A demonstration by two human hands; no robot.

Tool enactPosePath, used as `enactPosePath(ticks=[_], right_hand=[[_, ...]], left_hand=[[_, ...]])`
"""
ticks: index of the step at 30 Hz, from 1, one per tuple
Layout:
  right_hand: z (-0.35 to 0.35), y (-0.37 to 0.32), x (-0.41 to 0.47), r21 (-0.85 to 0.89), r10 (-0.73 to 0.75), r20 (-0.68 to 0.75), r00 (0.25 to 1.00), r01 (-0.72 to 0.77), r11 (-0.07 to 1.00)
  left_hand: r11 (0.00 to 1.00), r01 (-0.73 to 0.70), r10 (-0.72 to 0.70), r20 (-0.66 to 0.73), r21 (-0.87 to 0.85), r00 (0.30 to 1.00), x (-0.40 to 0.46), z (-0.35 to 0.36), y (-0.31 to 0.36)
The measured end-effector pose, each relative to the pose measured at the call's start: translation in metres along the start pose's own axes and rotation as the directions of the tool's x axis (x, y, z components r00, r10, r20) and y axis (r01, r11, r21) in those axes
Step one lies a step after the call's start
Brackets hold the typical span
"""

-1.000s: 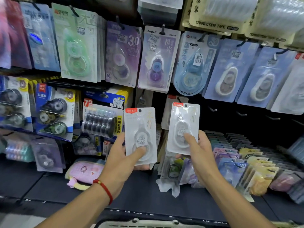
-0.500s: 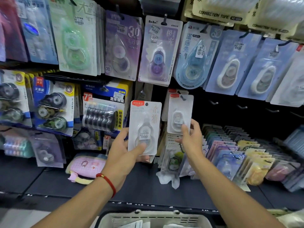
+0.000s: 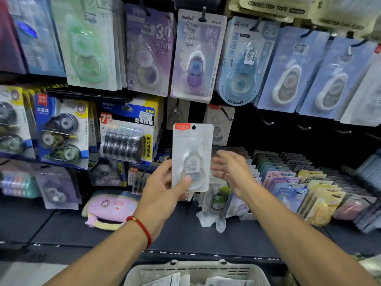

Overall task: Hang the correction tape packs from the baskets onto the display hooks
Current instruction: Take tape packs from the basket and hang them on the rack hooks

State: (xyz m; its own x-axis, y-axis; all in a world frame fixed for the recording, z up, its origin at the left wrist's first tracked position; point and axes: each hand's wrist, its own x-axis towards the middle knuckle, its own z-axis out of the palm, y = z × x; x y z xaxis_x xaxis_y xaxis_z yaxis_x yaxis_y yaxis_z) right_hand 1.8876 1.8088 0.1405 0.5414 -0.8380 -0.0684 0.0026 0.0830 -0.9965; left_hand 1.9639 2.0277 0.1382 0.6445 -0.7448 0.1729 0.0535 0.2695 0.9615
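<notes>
Head view, stocking a pegboard display. The left hand (image 3: 165, 188) grasps one white correction tape pack (image 3: 191, 157) upright at the centre of the frame, thumb pressed on the blister face and fingers behind the card; the punched hang hole sits at the card's 12 o'clock edge, beside a red label. The right hand (image 3: 233, 172) is released, fingers spread and blurred, just beside the pack at its 3 o'clock and holding nothing. A matching pack (image 3: 218, 125) hangs on a display hook (image 3: 226, 115) at 1 o'clock of the held card; bare hooks (image 3: 268, 122) run further toward 3 o'clock. A basket (image 3: 185, 271) with more packs lies at the 6 o'clock edge of the frame, below the shelf (image 3: 123, 230).

Step in hand, as judged: hanging the held pack. To do it well, keep the card vertical with the hole facing the hook tip; steady the upper edge with the free hand; align hole and tip before pushing, then slide the card fully back so it hangs flush behind the row above.
</notes>
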Motion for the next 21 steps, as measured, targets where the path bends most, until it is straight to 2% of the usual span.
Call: enactPosePath(ticks=[2, 4, 6, 8, 11, 16, 21], right_hand=[[-0.003, -0.003, -0.032, 0.039, -0.111, 0.17, 0.979, 0.106, 0.994], [-0.007, -0.01, -0.06, 0.018, -0.219, 0.331, 0.918, 0.225, 0.974], [-0.009, -0.014, -0.077, -0.041, -0.296, 0.42, 0.858, 0.344, 0.938], [-0.012, -0.015, -0.083, -0.06, -0.346, 0.392, 0.853, 0.399, 0.915], [-0.018, -0.017, -0.081, -0.022, -0.358, 0.285, 0.889, 0.38, 0.925], [-0.027, -0.025, -0.075, 0.07, -0.364, 0.128, 0.923, 0.358, 0.931], [-0.033, -0.032, -0.069, 0.032, -0.354, 0.112, 0.928, 0.353, 0.935]], left_hand=[[0.999, -0.02, 0.019, 0.033, 0.031, 0.999, -0.001, 0.004, 0.001], [0.999, -0.035, 0.034, 0.041, 0.027, 0.999, -0.001, 0.008, 0.002], [0.999, -0.047, 0.047, 0.028, 0.025, 0.999, -0.001, 0.011, 0.003], [0.998, -0.061, 0.061, -0.004, 0.019, 0.998, 0.0, 0.014, 0.005], [0.997, -0.075, 0.075, -0.04, 0.012, 0.996, 0.005, 0.02, 0.005], [0.994, -0.101, 0.1, 0.024, 0.034, 0.995, 0.011, 0.045, 0.004], [0.996, -0.089, 0.089, 0.018, 0.011, 0.996, 0.015, 0.056, -0.001]])
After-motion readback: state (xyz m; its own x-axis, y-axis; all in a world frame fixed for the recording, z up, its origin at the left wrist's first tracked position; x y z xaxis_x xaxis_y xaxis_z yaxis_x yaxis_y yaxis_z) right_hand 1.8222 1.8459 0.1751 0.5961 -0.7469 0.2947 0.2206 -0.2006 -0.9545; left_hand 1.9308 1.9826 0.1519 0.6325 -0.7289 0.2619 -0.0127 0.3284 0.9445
